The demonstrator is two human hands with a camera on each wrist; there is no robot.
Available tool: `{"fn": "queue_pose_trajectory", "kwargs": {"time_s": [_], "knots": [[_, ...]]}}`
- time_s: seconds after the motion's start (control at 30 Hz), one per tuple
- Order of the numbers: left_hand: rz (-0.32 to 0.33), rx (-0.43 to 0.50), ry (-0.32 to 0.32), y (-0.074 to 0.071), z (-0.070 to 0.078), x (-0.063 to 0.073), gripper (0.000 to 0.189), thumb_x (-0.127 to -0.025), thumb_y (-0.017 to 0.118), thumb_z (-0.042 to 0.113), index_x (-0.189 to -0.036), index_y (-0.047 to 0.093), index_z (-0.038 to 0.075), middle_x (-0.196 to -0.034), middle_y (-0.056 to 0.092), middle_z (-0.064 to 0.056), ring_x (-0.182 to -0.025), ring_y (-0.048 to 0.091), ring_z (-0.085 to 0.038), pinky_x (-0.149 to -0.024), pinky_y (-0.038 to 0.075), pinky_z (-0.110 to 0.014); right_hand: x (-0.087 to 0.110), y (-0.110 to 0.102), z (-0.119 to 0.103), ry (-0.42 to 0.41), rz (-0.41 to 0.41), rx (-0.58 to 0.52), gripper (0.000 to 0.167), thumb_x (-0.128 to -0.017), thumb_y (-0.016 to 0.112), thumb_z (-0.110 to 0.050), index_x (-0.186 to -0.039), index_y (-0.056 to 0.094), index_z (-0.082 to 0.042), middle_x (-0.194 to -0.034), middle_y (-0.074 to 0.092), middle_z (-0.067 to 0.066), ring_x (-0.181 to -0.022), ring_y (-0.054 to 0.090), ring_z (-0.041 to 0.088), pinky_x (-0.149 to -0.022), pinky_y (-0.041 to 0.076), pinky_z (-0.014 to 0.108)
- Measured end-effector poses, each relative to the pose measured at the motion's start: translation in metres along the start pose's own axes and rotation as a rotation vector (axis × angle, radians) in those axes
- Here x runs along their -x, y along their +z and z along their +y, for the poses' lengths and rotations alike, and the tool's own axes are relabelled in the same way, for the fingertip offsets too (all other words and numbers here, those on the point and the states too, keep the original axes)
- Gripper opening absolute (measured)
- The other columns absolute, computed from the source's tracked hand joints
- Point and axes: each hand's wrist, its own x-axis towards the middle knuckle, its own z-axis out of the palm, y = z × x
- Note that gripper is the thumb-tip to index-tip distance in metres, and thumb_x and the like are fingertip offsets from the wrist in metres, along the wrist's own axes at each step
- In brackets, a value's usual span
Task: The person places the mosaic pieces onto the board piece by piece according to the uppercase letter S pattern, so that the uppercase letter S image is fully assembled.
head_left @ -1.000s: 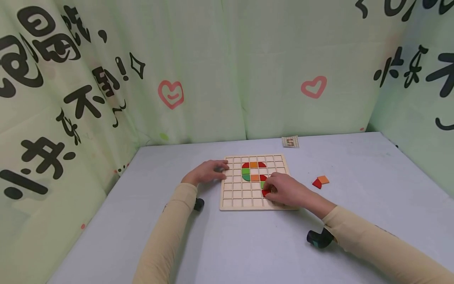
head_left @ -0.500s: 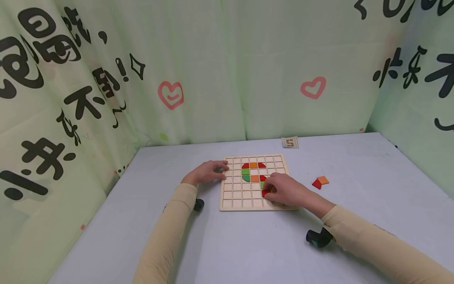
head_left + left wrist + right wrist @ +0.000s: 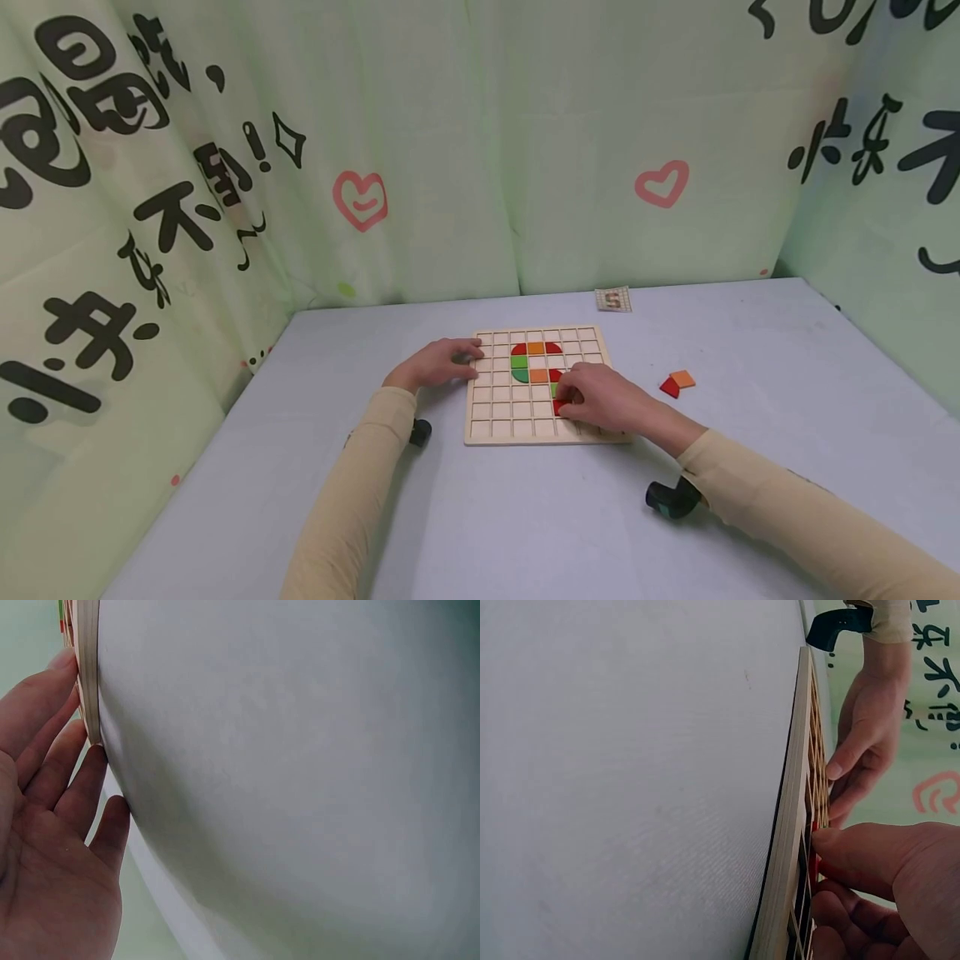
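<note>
A square wooden grid board lies on the table. Colored tiles in red, orange and green form a curved pattern in its cells, such as the light green tile. My left hand rests at the board's left edge; in the left wrist view its fairly straight fingertips touch the wooden rim. With thumb and index finger, my right hand pinches a red tile low in the pattern, at the board's surface. That hand covers the board's lower right cells.
To the right of the board lie a loose orange tile and a loose red tile, touching. A small card with a figure on it sits at the table's far edge. Behind the pale table hangs a printed green curtain.
</note>
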Motion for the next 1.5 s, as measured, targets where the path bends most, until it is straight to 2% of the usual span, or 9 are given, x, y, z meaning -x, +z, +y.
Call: {"fn": "queue_pose_trajectory", "kwargs": {"time_s": [0.63, 0.87, 1.07, 1.23, 1.5], "knots": [[0.006, 0.012, -0.021, 0.001, 0.001, 0.002, 0.036, -0.090, 0.070, 0.019, -0.126, 0.065, 0.014, -0.152, 0.042, 0.003, -0.145, 0.028, -0.023, -0.117, 0.024, -0.042, 0.002, -0.001, 0.000, -0.010, 0.007, 0.000, 0.015, -0.085, 0.076, -0.018, -0.097, 0.072, -0.009, -0.086, 0.060, -0.002, -0.081, 0.053, 0.016, -0.070, 0.048, 0.028], [0.004, 0.009, -0.018, 0.001, 0.002, 0.001, 0.036, -0.091, 0.070, 0.020, -0.126, 0.065, 0.014, -0.153, 0.041, 0.003, -0.145, 0.027, -0.023, -0.117, 0.024, -0.042, 0.006, -0.004, 0.005, 0.025, 0.004, -0.051, 0.017, -0.085, 0.076, -0.019, -0.100, 0.072, -0.010, -0.088, 0.063, -0.004, -0.084, 0.055, 0.015, -0.073, 0.050, 0.030], [-0.003, 0.000, -0.021, 0.000, 0.003, 0.002, 0.037, -0.091, 0.070, 0.020, -0.127, 0.064, 0.014, -0.153, 0.041, 0.003, -0.145, 0.027, -0.023, -0.117, 0.024, -0.042, 0.012, -0.013, 0.016, 0.071, 0.001, -0.091, 0.019, -0.088, 0.071, -0.018, -0.103, 0.070, -0.007, -0.091, 0.064, -0.002, -0.084, 0.057, 0.015, -0.075, 0.051, 0.031], [-0.006, -0.003, -0.015, -0.001, 0.003, 0.003, 0.037, -0.091, 0.069, 0.020, -0.127, 0.064, 0.013, -0.153, 0.041, 0.002, -0.145, 0.028, -0.024, -0.117, 0.024, -0.041, 0.019, -0.024, 0.029, 0.069, 0.024, -0.087, 0.016, -0.089, 0.069, -0.016, -0.101, 0.070, -0.005, -0.089, 0.063, -0.002, -0.082, 0.057, 0.014, -0.073, 0.049, 0.032], [-0.017, 0.006, -0.021, -0.002, 0.004, 0.003, 0.038, -0.092, 0.069, 0.020, -0.128, 0.064, 0.014, -0.154, 0.040, 0.003, -0.146, 0.026, -0.023, -0.117, 0.023, -0.042, 0.030, -0.044, 0.053, 0.139, 0.038, -0.053, 0.030, -0.089, 0.071, -0.019, -0.111, 0.067, 0.000, -0.095, 0.064, 0.004, -0.086, 0.057, 0.019, -0.074, 0.050, 0.034]]}}
